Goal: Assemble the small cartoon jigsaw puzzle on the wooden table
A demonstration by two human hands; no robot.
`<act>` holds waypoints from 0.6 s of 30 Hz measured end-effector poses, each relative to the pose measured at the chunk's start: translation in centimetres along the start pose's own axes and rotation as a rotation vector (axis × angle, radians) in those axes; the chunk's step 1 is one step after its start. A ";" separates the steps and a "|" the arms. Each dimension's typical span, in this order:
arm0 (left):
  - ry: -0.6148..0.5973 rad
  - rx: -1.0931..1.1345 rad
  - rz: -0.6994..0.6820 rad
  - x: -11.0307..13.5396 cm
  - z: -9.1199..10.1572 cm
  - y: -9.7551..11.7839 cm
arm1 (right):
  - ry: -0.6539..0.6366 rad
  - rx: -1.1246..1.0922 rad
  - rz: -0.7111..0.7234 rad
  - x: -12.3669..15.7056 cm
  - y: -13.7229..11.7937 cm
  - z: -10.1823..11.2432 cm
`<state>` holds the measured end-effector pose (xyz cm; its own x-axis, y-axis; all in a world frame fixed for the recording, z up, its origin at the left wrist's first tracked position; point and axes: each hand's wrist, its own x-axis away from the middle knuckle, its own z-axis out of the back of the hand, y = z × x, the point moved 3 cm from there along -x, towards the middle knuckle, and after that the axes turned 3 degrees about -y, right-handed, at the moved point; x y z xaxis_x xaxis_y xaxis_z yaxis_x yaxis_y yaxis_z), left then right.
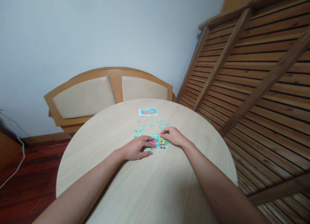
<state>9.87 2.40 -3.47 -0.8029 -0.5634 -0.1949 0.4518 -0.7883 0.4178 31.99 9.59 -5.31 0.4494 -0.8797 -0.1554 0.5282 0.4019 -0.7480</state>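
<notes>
A small, partly assembled cartoon jigsaw puzzle (158,142) lies on the round light-wood table (145,185). My left hand (137,148) rests flat on the table at the puzzle's left edge, fingers stretched out over it. My right hand (173,135) sits at the puzzle's upper right, fingers curled in a pinch on the puzzle's edge; whether a piece is between them is too small to tell. Several loose teal puzzle pieces (145,127) are scattered just beyond the hands.
A small reference picture card (148,112) lies farther back on the table. A wooden bench backrest with beige cushions (97,94) stands behind the table against the wall. A slatted wooden bed frame (254,72) leans at the right. A white cable (16,159) hangs at the left.
</notes>
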 end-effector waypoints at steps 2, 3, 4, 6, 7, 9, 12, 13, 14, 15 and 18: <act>0.001 -0.006 -0.001 0.0 0.0 0.0 | 0.009 0.058 0.014 0.0 -0.1 0.0; 0.000 -0.011 -0.001 0.0 0.0 0.0 | 0.013 0.086 0.022 0.1 -0.2 0.0; -0.002 -0.014 -0.002 0.0 0.0 0.0 | 0.015 0.109 0.030 0.1 -0.3 0.1; -0.007 -0.019 -0.001 0.0 0.0 0.0 | 0.016 0.140 0.038 0.1 -0.4 0.1; -0.011 -0.019 0.001 -0.1 0.0 0.0 | 0.019 0.152 0.039 0.1 -0.5 0.1; -0.015 -0.020 0.008 -0.1 0.0 -0.1 | 0.024 0.179 0.038 0.1 -0.6 0.2; -0.016 -0.017 0.005 -0.1 -0.1 -0.1 | 0.028 0.223 0.043 0.2 -0.8 0.2; -0.013 -0.015 0.001 -0.1 -0.1 -0.1 | 0.026 0.232 0.047 0.2 -0.9 0.1; -0.011 -0.013 -0.001 -0.1 -0.1 -0.1 | 0.024 0.237 0.051 0.2 -0.9 0.1; -0.010 -0.012 -0.001 -0.1 -0.1 -0.1 | 0.020 0.237 0.056 0.2 -0.9 0.1; -0.009 -0.013 0.017 0.0 -0.1 -0.2 | 0.029 0.208 0.054 0.2 -0.7 0.3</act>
<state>9.83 2.54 -3.66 -0.7981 -0.5749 -0.1801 0.4708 -0.7817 0.4091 31.92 9.25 -4.60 0.4622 -0.8610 -0.2123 0.6423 0.4902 -0.5892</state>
